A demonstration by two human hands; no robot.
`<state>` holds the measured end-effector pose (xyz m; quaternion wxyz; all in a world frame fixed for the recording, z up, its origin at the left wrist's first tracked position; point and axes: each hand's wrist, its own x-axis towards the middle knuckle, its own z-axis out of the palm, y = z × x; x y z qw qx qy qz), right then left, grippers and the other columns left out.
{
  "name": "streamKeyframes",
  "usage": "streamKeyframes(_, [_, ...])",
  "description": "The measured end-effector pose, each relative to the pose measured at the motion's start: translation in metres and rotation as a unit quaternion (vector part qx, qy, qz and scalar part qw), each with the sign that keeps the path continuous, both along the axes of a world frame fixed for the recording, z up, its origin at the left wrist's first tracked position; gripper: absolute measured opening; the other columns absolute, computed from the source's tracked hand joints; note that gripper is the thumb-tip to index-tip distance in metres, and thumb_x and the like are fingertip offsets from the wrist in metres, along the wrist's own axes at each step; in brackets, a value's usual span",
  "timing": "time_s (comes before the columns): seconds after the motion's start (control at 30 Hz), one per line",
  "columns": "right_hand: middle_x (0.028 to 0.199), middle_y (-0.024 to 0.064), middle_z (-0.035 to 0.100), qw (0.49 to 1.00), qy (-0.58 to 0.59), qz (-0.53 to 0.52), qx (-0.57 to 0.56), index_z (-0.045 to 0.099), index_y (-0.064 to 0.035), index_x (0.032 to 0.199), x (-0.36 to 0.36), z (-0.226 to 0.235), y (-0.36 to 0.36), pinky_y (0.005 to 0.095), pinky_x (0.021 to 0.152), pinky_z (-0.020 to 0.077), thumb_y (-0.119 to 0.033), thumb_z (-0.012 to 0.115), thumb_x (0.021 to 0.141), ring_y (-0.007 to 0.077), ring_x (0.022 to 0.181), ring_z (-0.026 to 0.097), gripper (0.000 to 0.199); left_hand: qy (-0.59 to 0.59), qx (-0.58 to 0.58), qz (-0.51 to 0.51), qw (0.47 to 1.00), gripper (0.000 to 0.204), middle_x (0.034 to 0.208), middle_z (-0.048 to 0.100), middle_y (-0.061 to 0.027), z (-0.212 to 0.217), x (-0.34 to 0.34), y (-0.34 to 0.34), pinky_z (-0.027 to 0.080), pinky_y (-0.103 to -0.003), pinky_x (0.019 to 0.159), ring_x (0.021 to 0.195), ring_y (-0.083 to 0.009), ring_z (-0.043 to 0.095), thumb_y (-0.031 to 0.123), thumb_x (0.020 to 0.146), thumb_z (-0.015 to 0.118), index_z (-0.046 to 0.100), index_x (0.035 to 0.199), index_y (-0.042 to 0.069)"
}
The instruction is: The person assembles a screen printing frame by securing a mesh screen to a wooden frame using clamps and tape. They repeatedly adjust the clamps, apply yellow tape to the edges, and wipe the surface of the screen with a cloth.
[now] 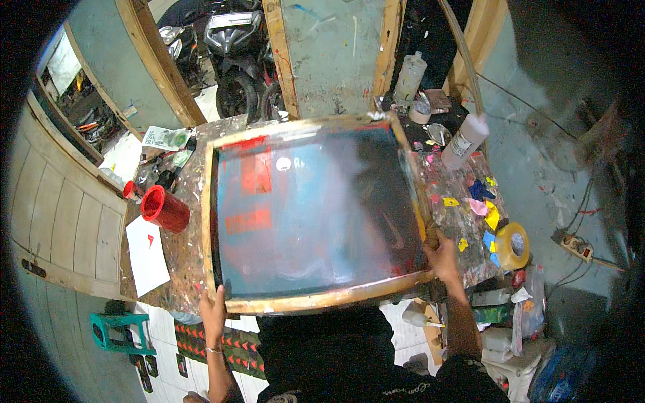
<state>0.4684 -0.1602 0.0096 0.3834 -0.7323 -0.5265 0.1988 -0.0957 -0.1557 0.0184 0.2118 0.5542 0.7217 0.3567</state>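
Note:
A wooden-framed printing screen [322,208] spans the middle of the view above the worktable, its mesh smeared blue, grey and dark with red patches. My left hand [213,310] is closed on the near left corner of the frame. Farther right, my right hand [443,258] grips the frame's right side close to its near corner. Left of the screen, a red tub [164,209] lies tilted on the table beside a white sheet [148,256] with a small red mark. What lies beneath the screen is hidden.
On the paint-stained table [185,248] a white bottle [465,140] stands at the right, near coloured scraps [492,215] and a clear tape roll [512,246]. A green stool [122,330] is on the floor at left. A motorcycle [234,54] stands beyond the doorway.

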Motion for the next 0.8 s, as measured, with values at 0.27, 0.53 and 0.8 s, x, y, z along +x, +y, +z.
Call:
streamKeyframes(0.27, [0.087,0.0185,0.067,0.998,-0.057,0.001,-0.031,0.059,0.0023,0.116,-0.021,-0.05,0.03,0.0394,0.075,0.051,-0.007,0.065,0.079,0.0303,0.083,0.067,0.038,0.007,-0.038,0.045,0.998,0.042,0.065,0.058,-0.0112,-0.007,-0.017,0.008,0.042,-0.041,0.059,0.063,-0.0189,0.052,0.033,0.098,0.057,0.06,0.095,-0.009])
streamKeyframes(0.53, [0.096,0.0214,0.067,1.0,-0.021,0.018,0.0,0.059,0.0012,0.116,-0.04,-0.028,0.079,0.0418,0.08,0.0504,-0.008,0.066,0.083,0.035,0.092,0.067,0.035,0.05,-0.055,0.049,0.996,0.067,0.077,0.063,-0.0222,-0.009,-0.035,0.074,0.046,-0.042,0.079,0.072,-0.026,0.053,0.045,0.096,0.056,0.055,0.105,-0.022])
streamKeyframes(0.8, [0.116,0.0291,0.061,0.999,-0.043,-0.013,-0.023,0.054,0.0055,0.126,-0.058,-0.025,0.101,0.0481,0.095,0.0465,-0.016,0.068,0.083,0.0447,0.11,0.058,0.05,0.101,-0.023,0.073,0.992,0.049,0.065,0.054,-0.0068,-0.003,-0.03,0.093,0.04,-0.037,0.059,0.063,-0.0156,0.047,0.038,0.097,0.057,0.061,0.083,-0.009])
